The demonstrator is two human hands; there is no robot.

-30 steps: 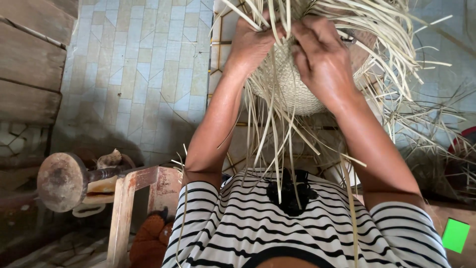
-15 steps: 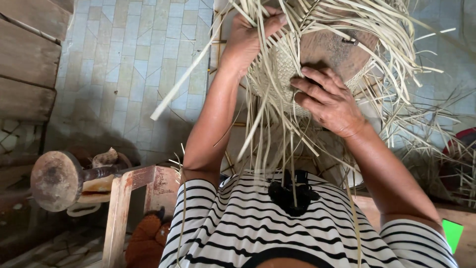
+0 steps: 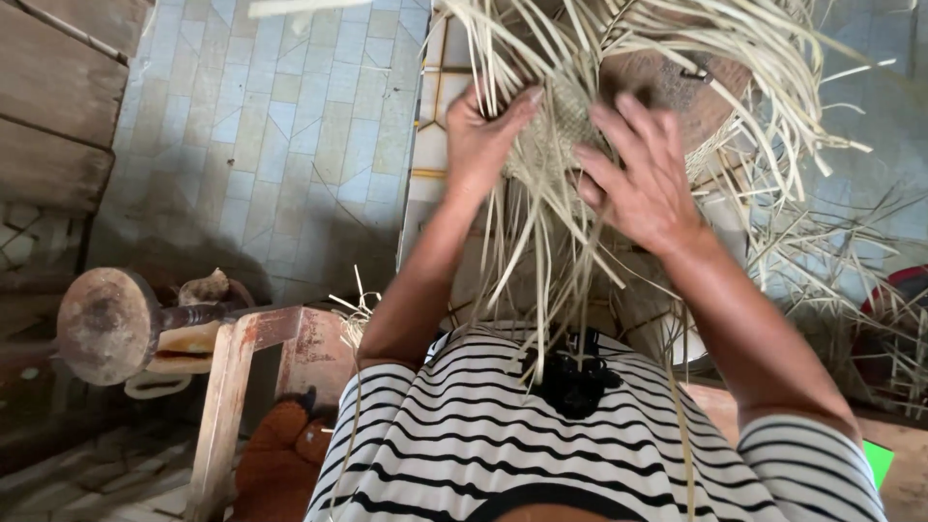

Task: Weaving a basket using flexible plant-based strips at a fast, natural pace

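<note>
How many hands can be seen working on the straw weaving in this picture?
2. The left hand grips the woven straw piece on its left side. The right hand presses on it from the right, fingers spread. No other person's hand shows.

At upper centre, the left hand [image 3: 478, 135] and right hand [image 3: 643, 179] flank the weave [image 3: 565, 130], whose strands [image 3: 541, 251] hang down toward the shirt [image 3: 541, 445]. A mallet [image 3: 106, 324], possibly, lies at lower left beside a stool [image 3: 242, 387]; tiled floor [image 3: 280, 126] spreads upper left.
</note>
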